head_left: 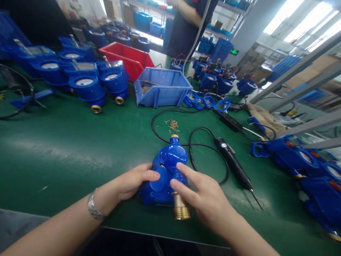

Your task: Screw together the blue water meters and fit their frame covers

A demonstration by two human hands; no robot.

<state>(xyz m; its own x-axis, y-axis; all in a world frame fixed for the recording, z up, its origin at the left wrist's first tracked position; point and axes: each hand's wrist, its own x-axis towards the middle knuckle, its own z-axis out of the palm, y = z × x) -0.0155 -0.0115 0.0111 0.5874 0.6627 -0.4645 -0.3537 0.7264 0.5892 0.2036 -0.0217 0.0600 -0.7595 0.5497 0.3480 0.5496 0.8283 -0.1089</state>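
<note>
A blue water meter [173, 156] with brass threaded ends lies on the green table near its front edge, its underside facing up. My left hand [135, 179] grips the meter's left side, thumb on top. On its right side, my right hand [201, 186] has its index finger and thumb spread over the body, fingertips at the blue surface; nothing is grasped in it. A black electric screwdriver [234, 163] with a long bit lies to the right, its cable looping behind the meter. Small brass screws [173, 125] lie in a loose pile just beyond.
A blue bin [162, 89] with screws inside and a red bin [125, 57] stand at the back. Several assembled meters [86, 83] fill the left rear; more meters [306, 156] line the right. Blue lid frames [205, 101] lie beyond the cable. Behind the table stands a person [183, 28].
</note>
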